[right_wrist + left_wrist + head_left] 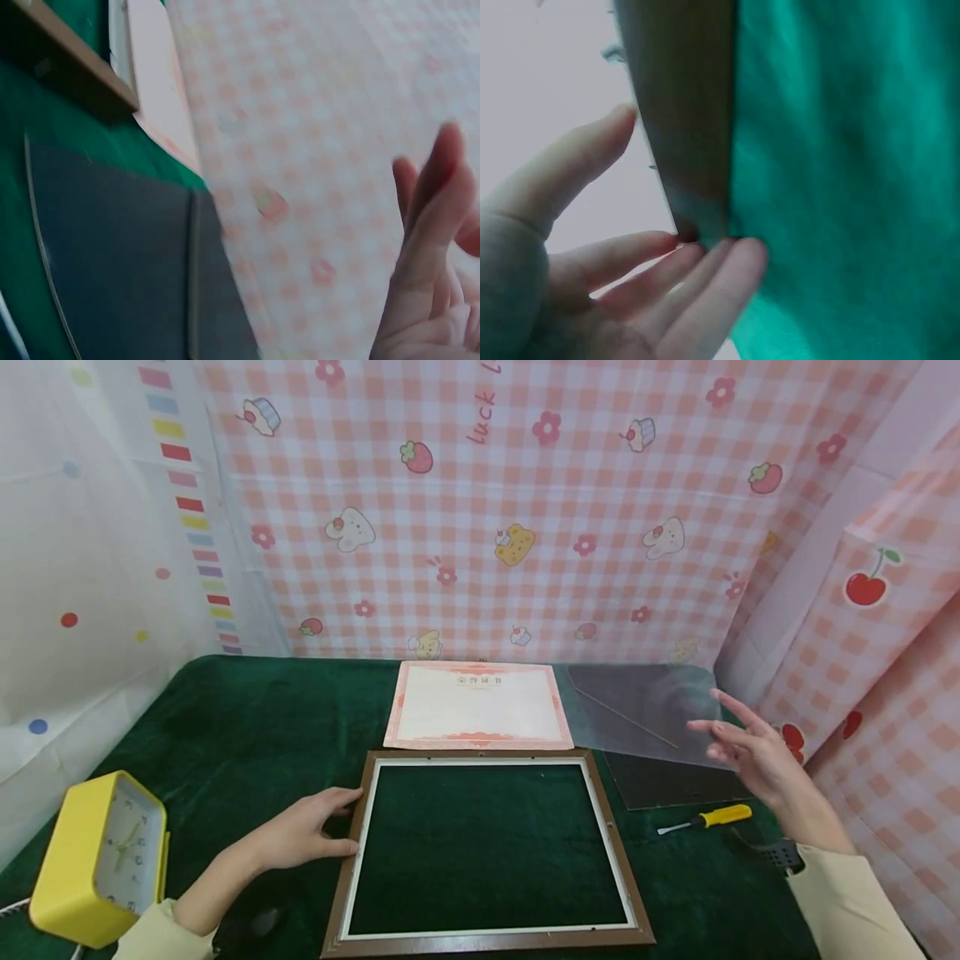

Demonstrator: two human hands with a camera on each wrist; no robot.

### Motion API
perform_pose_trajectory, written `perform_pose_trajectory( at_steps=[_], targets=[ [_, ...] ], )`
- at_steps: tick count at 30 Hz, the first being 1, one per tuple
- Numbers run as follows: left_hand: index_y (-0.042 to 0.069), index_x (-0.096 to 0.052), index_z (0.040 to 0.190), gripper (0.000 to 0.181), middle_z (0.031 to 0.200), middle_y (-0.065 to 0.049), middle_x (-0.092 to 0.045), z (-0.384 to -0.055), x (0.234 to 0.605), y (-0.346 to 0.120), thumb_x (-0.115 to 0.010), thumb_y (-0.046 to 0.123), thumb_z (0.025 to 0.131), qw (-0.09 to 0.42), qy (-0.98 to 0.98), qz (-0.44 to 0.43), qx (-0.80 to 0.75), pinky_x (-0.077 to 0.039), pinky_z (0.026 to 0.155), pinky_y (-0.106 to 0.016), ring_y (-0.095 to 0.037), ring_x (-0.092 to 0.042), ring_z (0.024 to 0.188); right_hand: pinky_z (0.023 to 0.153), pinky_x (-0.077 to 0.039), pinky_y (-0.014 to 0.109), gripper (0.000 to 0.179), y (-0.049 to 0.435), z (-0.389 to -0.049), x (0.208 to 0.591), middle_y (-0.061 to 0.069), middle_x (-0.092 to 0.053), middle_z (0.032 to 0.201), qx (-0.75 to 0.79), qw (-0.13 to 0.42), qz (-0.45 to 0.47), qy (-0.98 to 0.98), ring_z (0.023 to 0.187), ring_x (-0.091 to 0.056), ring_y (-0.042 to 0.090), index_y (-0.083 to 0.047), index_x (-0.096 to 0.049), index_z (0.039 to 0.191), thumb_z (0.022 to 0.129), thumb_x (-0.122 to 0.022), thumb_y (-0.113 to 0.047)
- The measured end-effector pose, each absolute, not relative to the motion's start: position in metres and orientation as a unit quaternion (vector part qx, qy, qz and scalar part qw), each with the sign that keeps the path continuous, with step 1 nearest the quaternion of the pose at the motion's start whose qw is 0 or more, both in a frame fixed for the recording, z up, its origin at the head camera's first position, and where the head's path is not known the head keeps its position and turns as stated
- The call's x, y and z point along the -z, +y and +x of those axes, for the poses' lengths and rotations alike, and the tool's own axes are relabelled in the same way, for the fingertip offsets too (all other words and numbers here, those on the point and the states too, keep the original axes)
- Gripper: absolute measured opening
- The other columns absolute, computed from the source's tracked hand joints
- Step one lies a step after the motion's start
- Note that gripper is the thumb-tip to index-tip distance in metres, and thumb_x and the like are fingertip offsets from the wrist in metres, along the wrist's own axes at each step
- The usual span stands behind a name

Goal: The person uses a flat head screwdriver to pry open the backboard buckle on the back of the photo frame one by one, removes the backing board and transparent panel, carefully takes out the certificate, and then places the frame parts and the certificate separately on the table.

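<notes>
An empty brown picture frame [480, 943] with a white inner lip lies flat on the green cloth. At its left side, my left hand [307, 831] touches the outer edge with thumb and fingertips. The left wrist view shows the fingers [712, 292] and thumb fairly straight against the brown rail [686, 112]. My right hand [765, 768] is raised at the right with extended fingers, holding nothing I can see. Beside it, a clear sheet [637, 702] overlaps a dark backing board [667, 785]. The board [112, 247] also shows in the right wrist view.
A white certificate with a pink border [480, 706] lies behind the frame. A yellow-handled screwdriver [723, 815] lies right of it. A yellow alarm clock [97, 860] stands at the left front. Patterned curtains [487, 593] enclose the back and sides.
</notes>
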State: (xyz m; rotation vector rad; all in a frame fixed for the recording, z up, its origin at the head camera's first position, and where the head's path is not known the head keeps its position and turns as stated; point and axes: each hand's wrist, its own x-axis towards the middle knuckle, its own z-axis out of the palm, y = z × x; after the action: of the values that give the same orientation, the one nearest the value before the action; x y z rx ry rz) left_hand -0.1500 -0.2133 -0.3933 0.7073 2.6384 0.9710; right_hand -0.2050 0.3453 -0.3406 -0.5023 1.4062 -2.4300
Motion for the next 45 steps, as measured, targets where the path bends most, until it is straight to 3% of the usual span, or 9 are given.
perform_pose_trajectory(
  at_steps=[3,7,9,17,24,34,45],
  targets=[
    [-0.010,-0.037,0.126,0.073,0.123,-0.025,-0.041,-0.139,0.388,-0.211,-0.069,0.031,0.076,0.140,0.909,0.235,-0.313,-0.046,0.073,-0.038,-0.035,-0.049,0.102,0.064,-0.049,0.025,0.045,0.322,-0.214,0.345,0.011,-0.063,0.100,0.847,0.128,-0.132,0.499,0.064,-0.060,0.018,-0.020,-0.033,0.135,0.095,-0.033,0.001],
    [-0.008,-0.038,0.127,0.076,0.124,-0.023,-0.041,-0.126,0.383,-0.209,-0.070,0.035,0.074,0.172,0.911,0.218,-0.303,-0.043,0.078,-0.044,-0.033,-0.049,0.103,0.060,-0.048,0.022,0.061,0.290,-0.225,0.346,0.008,-0.064,0.095,0.842,0.114,-0.092,0.519,0.061,-0.059,0.015,-0.014,-0.006,0.143,0.093,-0.040,-0.001],
    [-0.007,-0.037,0.128,0.080,0.125,-0.022,-0.039,-0.121,0.381,-0.208,-0.071,0.038,0.072,0.191,0.909,0.210,-0.303,-0.040,0.081,-0.048,-0.033,-0.047,0.105,0.060,-0.048,0.022,0.063,0.273,-0.231,0.347,0.008,-0.065,0.093,0.840,0.110,-0.084,0.525,0.061,-0.059,0.014,-0.012,-0.004,0.143,0.093,-0.041,-0.001],
    [-0.004,-0.033,0.132,0.087,0.131,-0.021,-0.033,-0.104,0.380,-0.201,-0.074,0.038,0.068,0.238,0.909,0.183,-0.288,-0.034,0.085,-0.053,-0.033,-0.041,0.110,0.061,-0.048,0.023,0.057,0.200,-0.253,0.346,0.004,-0.065,0.089,0.813,0.108,-0.059,0.569,0.058,-0.059,0.013,-0.010,-0.014,0.142,0.093,-0.041,-0.001],
    [-0.004,-0.033,0.132,0.088,0.131,-0.020,-0.034,-0.102,0.378,-0.200,-0.076,0.037,0.066,0.242,0.912,0.173,-0.284,-0.034,0.085,-0.054,-0.032,-0.040,0.109,0.061,-0.048,0.022,0.055,0.133,-0.268,0.351,0.005,-0.064,0.089,0.786,0.128,-0.061,0.601,0.056,-0.059,0.013,-0.011,-0.018,0.141,0.092,-0.042,-0.002],
    [-0.005,-0.034,0.131,0.089,0.130,-0.021,-0.034,-0.103,0.380,-0.202,-0.075,0.039,0.066,0.242,0.910,0.180,-0.284,-0.034,0.085,-0.055,-0.033,-0.041,0.109,0.066,-0.049,0.026,0.052,0.050,-0.285,0.372,0.017,-0.061,0.100,0.763,0.149,-0.044,0.627,0.055,-0.060,0.014,-0.012,-0.027,0.138,0.091,-0.045,-0.003],
    [-0.005,-0.033,0.132,0.090,0.131,-0.021,-0.033,-0.103,0.385,-0.206,-0.074,0.041,0.067,0.246,0.908,0.185,-0.285,-0.034,0.085,-0.055,-0.035,-0.039,0.111,0.069,-0.048,0.029,0.054,-0.017,-0.288,0.376,0.011,-0.063,0.095,0.743,0.173,-0.035,0.646,0.056,-0.059,0.016,-0.013,-0.026,0.139,0.090,-0.048,-0.006]
  ],
)
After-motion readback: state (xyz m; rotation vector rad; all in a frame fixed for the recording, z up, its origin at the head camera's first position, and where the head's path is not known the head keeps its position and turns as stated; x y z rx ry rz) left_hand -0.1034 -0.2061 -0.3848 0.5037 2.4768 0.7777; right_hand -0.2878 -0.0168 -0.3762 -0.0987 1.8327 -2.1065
